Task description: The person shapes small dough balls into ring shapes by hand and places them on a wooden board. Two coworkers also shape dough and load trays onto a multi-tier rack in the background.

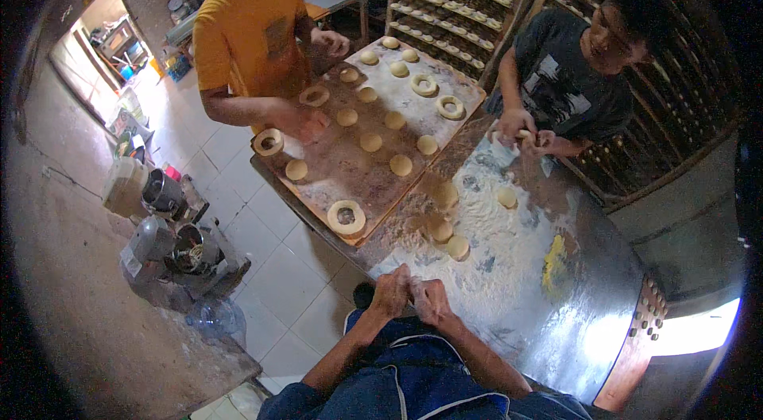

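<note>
Board at eleven o'clock carries five dough rings, its plain rounds seemingly unshaped; at six, left hand and right hand meet, grip unclear.

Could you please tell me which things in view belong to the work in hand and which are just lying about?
Seemingly in use:
round pale dough pieces
thick pale dough rings
brown rectangular board bearing both
white powdery flour
shiny grey table

Apparently lying about:
clear plastic container
grey mixer-like machine with round metal bowl
</note>
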The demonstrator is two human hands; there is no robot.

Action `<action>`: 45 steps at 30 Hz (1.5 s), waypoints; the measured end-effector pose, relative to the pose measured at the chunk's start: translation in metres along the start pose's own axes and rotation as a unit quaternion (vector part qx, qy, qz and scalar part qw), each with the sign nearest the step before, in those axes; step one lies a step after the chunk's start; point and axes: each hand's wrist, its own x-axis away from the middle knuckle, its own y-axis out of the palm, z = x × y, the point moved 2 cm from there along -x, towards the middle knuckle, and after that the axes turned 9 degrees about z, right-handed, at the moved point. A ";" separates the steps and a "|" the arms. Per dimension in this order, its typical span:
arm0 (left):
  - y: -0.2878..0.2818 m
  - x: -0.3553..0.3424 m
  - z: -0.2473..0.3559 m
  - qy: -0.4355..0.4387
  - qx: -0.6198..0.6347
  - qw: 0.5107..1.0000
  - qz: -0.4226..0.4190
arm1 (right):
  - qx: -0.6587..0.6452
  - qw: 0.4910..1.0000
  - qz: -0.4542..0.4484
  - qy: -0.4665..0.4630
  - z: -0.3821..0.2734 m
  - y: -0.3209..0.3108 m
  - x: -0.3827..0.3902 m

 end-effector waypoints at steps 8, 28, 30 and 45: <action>-0.056 -0.014 -0.023 -0.189 0.250 0.945 0.097 | 0.040 0.990 -0.116 -0.069 -0.043 0.049 -0.030; -0.095 -0.080 -0.017 -0.057 0.136 0.989 0.007 | -0.091 0.987 0.082 -0.100 -0.029 0.088 -0.061; -0.090 -0.095 0.026 0.052 -0.027 0.998 -0.039 | -0.105 0.990 0.043 -0.081 -0.046 0.067 -0.077; -0.058 -0.269 0.009 0.147 -0.373 0.915 0.046 | 0.275 0.912 0.270 -0.143 -0.010 -0.005 -0.238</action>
